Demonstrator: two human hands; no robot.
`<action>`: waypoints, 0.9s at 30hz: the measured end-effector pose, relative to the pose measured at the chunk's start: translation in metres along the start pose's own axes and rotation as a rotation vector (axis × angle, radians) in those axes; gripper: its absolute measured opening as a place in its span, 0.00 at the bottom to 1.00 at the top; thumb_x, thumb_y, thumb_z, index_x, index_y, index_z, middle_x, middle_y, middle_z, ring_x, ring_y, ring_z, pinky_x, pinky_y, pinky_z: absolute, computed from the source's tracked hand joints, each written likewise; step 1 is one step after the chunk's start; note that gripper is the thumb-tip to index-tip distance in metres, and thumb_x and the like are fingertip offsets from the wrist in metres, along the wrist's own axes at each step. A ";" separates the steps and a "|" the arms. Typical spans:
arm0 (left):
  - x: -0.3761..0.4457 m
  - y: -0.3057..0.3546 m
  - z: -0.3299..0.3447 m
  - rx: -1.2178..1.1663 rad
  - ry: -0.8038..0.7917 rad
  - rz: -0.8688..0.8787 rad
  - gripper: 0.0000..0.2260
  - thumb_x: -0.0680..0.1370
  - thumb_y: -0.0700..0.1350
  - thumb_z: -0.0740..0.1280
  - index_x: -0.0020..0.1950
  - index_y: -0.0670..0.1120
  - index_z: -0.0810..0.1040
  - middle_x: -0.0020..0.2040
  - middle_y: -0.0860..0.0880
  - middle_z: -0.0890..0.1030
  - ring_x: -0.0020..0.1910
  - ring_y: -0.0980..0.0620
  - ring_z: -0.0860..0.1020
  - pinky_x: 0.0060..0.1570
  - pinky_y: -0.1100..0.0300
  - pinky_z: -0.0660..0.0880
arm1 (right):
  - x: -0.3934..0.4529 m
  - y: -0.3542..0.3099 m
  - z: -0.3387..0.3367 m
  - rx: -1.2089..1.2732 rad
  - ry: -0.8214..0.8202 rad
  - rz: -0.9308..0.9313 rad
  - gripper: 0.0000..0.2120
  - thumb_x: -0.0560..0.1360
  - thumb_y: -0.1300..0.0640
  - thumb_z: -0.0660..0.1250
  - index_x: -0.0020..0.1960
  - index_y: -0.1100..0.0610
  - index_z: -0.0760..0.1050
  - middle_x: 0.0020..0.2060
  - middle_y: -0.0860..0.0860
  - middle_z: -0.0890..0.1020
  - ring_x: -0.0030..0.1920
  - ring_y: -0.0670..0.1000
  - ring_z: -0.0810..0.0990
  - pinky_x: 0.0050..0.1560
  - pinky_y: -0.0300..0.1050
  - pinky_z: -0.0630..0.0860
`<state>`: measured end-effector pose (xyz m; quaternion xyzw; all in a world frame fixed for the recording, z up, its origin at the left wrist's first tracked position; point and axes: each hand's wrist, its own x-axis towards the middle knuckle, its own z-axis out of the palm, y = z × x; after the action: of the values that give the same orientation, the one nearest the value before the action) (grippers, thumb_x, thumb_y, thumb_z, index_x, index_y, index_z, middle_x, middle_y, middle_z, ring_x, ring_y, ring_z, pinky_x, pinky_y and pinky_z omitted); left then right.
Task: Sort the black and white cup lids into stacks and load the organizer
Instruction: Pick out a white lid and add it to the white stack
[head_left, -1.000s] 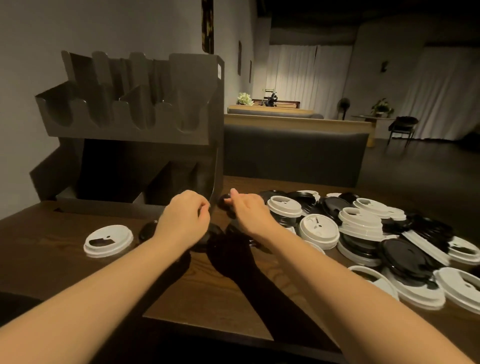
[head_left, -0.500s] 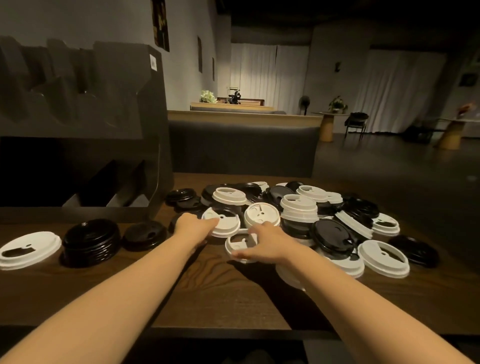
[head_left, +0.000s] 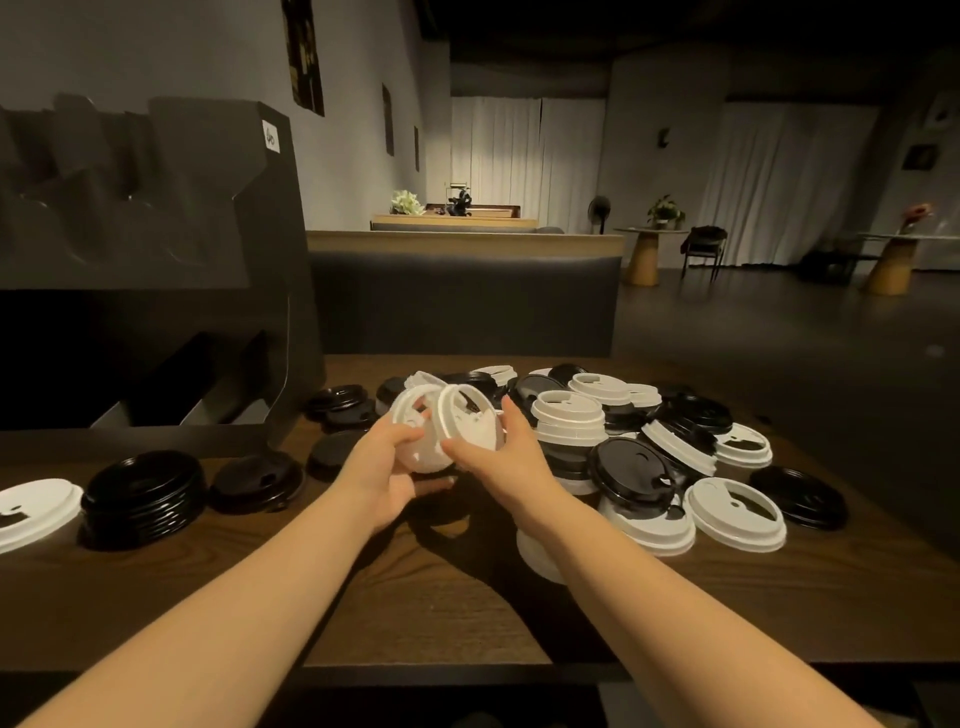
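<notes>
My left hand (head_left: 387, 470) and right hand (head_left: 498, 465) each grip a white lid (head_left: 467, 423) above the table (head_left: 467, 613); thin, light, probably flexible, so I hold the rims gently.

Organizer (head_left: 156, 270) back left on table (head_left: 415, 613), lid stack (head_left: 143, 496) before it, lid pile (head_left: 649, 447) right.

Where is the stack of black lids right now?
The stack of black lids sits on the table at the left of the head view, in front of the organizer, between a single white lid and a lone black lid.
</notes>
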<state>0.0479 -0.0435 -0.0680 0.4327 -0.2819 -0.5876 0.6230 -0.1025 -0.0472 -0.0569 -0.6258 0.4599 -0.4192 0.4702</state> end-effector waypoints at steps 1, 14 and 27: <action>0.000 -0.003 0.008 -0.020 -0.035 0.004 0.19 0.79 0.40 0.60 0.69 0.50 0.71 0.61 0.42 0.78 0.57 0.40 0.78 0.49 0.41 0.78 | 0.005 -0.001 0.003 -0.036 0.024 -0.006 0.49 0.69 0.52 0.75 0.78 0.54 0.45 0.75 0.52 0.57 0.73 0.53 0.59 0.64 0.45 0.65; 0.039 -0.027 0.045 0.051 -0.020 0.139 0.18 0.77 0.43 0.68 0.66 0.47 0.74 0.60 0.44 0.80 0.59 0.44 0.78 0.55 0.45 0.78 | 0.054 0.009 -0.020 -0.513 0.055 -0.112 0.44 0.68 0.44 0.73 0.76 0.49 0.51 0.71 0.48 0.54 0.72 0.52 0.56 0.68 0.50 0.64; 0.049 -0.022 0.043 -0.213 0.063 0.086 0.17 0.78 0.55 0.60 0.63 0.48 0.68 0.59 0.44 0.76 0.56 0.41 0.77 0.53 0.43 0.76 | 0.085 0.013 -0.080 -0.752 0.423 0.212 0.26 0.71 0.42 0.68 0.61 0.59 0.71 0.57 0.56 0.77 0.57 0.57 0.76 0.52 0.48 0.74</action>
<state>0.0071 -0.0985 -0.0746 0.3700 -0.2164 -0.5728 0.6987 -0.1626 -0.1477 -0.0455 -0.6033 0.7281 -0.2908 0.1457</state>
